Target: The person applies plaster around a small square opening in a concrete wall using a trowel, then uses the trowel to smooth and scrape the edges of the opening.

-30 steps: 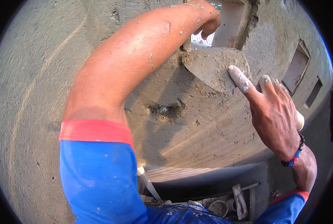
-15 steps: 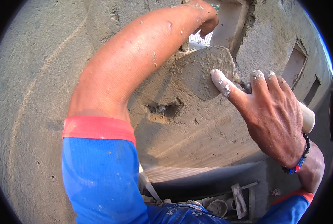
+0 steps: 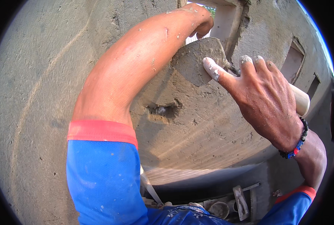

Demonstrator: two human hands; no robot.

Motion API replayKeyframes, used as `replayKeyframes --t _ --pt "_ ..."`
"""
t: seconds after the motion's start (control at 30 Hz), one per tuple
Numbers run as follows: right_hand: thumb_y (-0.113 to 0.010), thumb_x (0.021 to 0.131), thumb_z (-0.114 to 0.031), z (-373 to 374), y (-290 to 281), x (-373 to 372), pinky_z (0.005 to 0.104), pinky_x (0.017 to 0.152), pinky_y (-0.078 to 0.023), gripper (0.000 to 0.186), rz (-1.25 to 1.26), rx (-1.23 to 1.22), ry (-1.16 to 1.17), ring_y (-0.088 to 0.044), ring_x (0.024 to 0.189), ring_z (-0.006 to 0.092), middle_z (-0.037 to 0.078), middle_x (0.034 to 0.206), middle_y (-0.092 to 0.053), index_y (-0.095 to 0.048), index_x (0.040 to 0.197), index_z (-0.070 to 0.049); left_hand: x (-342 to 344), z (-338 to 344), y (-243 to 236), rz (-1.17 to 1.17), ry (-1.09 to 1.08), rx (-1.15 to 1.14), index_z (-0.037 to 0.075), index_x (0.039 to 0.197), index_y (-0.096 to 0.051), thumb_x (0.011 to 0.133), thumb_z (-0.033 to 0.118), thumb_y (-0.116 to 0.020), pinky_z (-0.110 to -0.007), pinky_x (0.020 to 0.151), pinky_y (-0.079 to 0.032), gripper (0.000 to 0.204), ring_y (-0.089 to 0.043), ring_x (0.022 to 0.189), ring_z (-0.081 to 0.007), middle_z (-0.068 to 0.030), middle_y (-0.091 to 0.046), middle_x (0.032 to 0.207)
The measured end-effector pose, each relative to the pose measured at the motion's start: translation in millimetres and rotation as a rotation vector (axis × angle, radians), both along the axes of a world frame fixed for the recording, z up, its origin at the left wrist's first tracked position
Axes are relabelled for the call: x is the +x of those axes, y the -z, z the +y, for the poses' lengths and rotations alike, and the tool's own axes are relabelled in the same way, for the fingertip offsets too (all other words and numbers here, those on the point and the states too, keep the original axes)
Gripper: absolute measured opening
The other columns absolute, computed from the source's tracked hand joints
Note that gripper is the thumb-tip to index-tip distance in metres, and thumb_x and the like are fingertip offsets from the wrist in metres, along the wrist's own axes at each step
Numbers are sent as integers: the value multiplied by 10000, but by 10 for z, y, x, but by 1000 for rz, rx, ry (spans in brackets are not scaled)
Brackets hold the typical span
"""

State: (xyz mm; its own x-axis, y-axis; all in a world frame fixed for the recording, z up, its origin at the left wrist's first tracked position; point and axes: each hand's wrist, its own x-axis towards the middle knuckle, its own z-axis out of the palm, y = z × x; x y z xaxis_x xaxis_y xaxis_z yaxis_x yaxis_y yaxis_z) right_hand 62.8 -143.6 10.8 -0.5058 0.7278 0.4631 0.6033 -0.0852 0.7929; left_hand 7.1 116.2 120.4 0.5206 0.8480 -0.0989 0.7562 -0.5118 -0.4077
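My right hand (image 3: 266, 99) grips a pointing trowel by its pale, round handle (image 3: 301, 100). Its thumb, coated with mortar, lies along the back of the trowel blade (image 3: 197, 62). That mortar-smeared blade rests against or very near the grey rendered wall (image 3: 197, 131), just below a framed opening (image 3: 227, 24). My left arm reaches up across the wall, and my left hand (image 3: 204, 25) is at the opening's lower left edge, above the blade. Its fingers bend downward and are mostly hidden, so whatever they touch cannot be made out.
A rough hole (image 3: 161, 109) breaks the wall beneath the trowel. Farther right are another recessed opening (image 3: 292, 62) and a narrow slot (image 3: 313, 87). Far below stand a round bucket (image 3: 219, 209) and a mortar-stained wooden piece (image 3: 240, 202).
My right hand and the trowel have shifted a little up and to the left along the wall. My left hand has moved slightly left and down.
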Motion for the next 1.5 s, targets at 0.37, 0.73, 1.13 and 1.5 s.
replayKeyframes --t 0.37,0.73,1.13,1.5 --pt "-621 855 17 -97 19 192 385 689 -506 678 210 -70 -191 -557 708 227 82 774 -493 -487 1446 -287 -126 355 -21 5 -133 -219 56 1344 -577 834 353 -737 -451 994 -477 611 -596 1192 -302 -135 -608 1348" --pt "-638 809 -24 -677 452 917 437 633 -459 694 502 -353 -163 -541 702 298 106 766 -498 -489 1450 -242 224 -92 314 -77 -134 88 85 1259 -639 926 239 -465 -456 964 -501 406 -630 1138 -289 -116 -640 1295" --pt "-664 850 7 -816 1462 1442 427 603 -457 737 1360 -825 -397 -582 630 368 148 687 -573 -310 1494 -34 208 -27 520 -273 -76 -3 25 1221 -640 869 187 -493 -449 953 -462 414 -618 1122 -304 -200 -627 1249" --pt "-668 863 -22 -885 1758 1579 418 625 -464 735 1443 -902 -398 -580 663 384 165 731 -592 -297 1498 -36 227 190 602 -211 -16 84 -7 1197 -647 867 153 -490 -458 917 -476 399 -634 1089 -318 -203 -646 1226"
